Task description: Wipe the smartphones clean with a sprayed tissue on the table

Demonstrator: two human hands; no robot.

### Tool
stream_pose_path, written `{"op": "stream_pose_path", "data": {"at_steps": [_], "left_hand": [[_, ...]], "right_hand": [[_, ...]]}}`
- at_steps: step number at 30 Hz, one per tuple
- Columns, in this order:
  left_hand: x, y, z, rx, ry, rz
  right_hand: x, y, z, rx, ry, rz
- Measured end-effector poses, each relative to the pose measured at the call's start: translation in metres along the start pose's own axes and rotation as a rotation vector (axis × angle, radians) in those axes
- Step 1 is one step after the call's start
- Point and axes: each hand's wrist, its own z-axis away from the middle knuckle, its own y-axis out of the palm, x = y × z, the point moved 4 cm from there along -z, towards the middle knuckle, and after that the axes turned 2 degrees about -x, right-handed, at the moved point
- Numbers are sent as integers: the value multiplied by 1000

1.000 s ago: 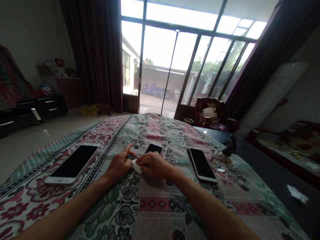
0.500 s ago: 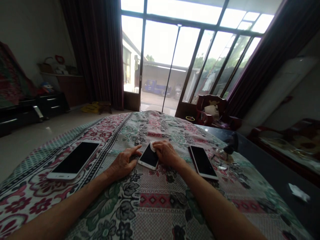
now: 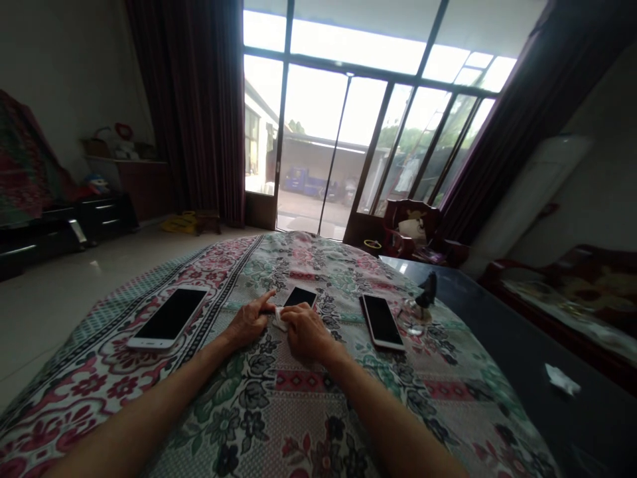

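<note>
A white smartphone [image 3: 301, 296] with a dark screen lies on the tablecloth at the middle, its lower part covered by my right hand [image 3: 306, 332]. That hand is closed on a small white wipe [image 3: 280, 317], pressed against the phone's near left part. Beside the phone's left edge rests my left hand [image 3: 247, 320], index finger stretched out and fingers apart; whether it touches the phone is hard to tell. A larger white smartphone [image 3: 172, 318] lies to the left. Another smartphone [image 3: 383, 322] lies to the right, screen up.
A clear spray bottle [image 3: 414, 317] with a black top stands right of the right-hand phone. The patterned tablecloth [image 3: 318, 425] covers the round table. A crumpled white tissue [image 3: 562, 380] lies on a dark surface [image 3: 527, 338] at the right. A wooden chair [image 3: 411, 226] stands beyond.
My right hand has slid with the wipe from the phone's far end down to its near left part. My left hand stays beside the phone. The view has shifted slightly.
</note>
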Motion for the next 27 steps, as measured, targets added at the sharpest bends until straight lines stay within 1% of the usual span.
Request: {"op": "stream_pose_path", "data": {"at_steps": [3,6,8,12,17,19,22,24,27], "left_hand": [[-4,2,-3,0,-74,16],[-10,4,-8,-57,-149,-17],[-12,6,-12,-96,-171,-54],[-11,8,-18,-131,-144,-93],[-10,9,-18,-124,-40,-47],[-12,9,-16,-111,3,-24],[-14,10,-15,-98,36,-19],[-14,12,-16,-82,31,-19],[-13,13,-18,-63,4,-26]], "right_hand": [[7,-1,6,-9,12,12],[11,-3,12,-21,0,9],[12,-5,17,-20,-14,1],[10,-8,26,-25,-32,-30],[-2,-16,32,-116,43,-73],[-8,-20,29,-121,67,-50],[-18,-22,18,-52,72,14],[-28,-21,6,-6,86,69],[-48,-20,-13,11,146,156]]}}
